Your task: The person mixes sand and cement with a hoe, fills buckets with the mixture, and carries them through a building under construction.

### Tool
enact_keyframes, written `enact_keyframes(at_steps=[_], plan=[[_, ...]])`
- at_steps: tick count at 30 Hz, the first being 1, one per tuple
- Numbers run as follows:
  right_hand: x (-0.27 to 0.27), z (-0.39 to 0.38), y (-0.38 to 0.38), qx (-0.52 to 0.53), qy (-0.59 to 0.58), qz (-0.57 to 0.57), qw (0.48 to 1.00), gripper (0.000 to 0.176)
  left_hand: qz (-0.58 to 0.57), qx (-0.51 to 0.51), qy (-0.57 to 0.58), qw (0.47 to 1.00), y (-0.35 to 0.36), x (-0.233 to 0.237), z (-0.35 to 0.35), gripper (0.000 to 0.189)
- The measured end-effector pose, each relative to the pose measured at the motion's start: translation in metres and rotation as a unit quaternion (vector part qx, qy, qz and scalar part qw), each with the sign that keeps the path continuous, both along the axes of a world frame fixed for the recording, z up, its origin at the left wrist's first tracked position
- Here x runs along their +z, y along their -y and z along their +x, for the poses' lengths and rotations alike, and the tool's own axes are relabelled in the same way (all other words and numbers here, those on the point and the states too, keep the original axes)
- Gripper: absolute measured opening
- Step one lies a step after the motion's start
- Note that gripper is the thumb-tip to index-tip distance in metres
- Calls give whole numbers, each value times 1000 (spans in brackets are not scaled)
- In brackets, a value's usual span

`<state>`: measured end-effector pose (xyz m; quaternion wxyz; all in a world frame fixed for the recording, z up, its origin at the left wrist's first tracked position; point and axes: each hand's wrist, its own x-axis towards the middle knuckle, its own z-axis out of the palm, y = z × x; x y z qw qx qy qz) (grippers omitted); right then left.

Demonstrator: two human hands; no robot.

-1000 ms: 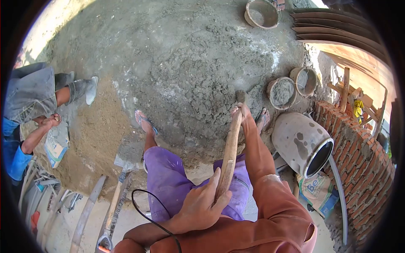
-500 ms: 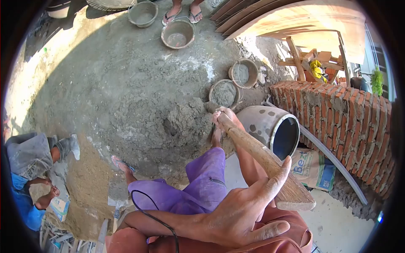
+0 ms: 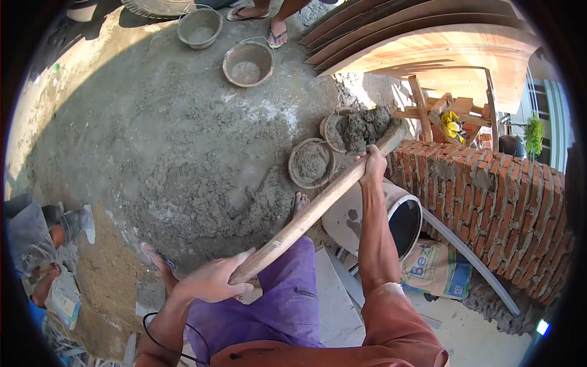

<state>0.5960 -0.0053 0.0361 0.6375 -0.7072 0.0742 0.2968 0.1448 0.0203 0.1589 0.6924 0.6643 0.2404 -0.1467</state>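
My right hand (image 3: pixel 373 167) is wrapped round the wooden handle of a shovel (image 3: pixel 312 217), close to the blade end. At the handle's rear end, my left hand (image 3: pixel 217 276) grips it, over my purple-clad legs. A lump of wet grey mortar (image 3: pixel 369 129) sits at the shovel's far end and hides most of the blade. It hangs over the right part of one bucket (image 3: pixel 326 131), overlapping it in view. A second bucket (image 3: pixel 293 172), holding mortar, stands beside that one. Mixed mortar (image 3: pixel 257 205) lies heaped on the ground left of the buckets.
A pale drum (image 3: pixel 342 215) lies tilted beside a brick wall (image 3: pixel 477 202), with a cement sack (image 3: pixel 431 269) below. Two more buckets, one nearer (image 3: pixel 269 73) and one farther (image 3: pixel 200 46), stand near another person's sandalled feet (image 3: pixel 278 33). Another person (image 3: pixel 43 244) is at the left edge. Boards (image 3: pixel 440 46) stand behind.
The shovel has swung up and right, its loaded end now over the bucket. My left hand, open beside the handle before, now grips its rear end. My right arm has reached farther out.
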Motion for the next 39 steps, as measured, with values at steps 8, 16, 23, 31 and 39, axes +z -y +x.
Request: enact_keyframes(at_steps=[8, 16, 23, 31, 39], plan=[[-63, -13, 15, -70, 17, -39, 997, 11, 98, 74, -256, 959, 73, -234, 31, 36], [-22, -132, 33, 37, -134, 64, 988, 6, 133, 236, -179, 946, 172, -181, -88, 33], [-136, -289, -65, 246, -389, 140, 876, 8, 120, 269, -244, 924, 191, -139, -166, 38], [-269, -419, -221, 384, -512, 31, 768, 13, 32, 406, -383, 829, 114, -137, -98, 35], [-178, -428, -55, 527, -243, -271, 768, 15, -309, 534, -223, 755, 271, -46, -40, 30]])
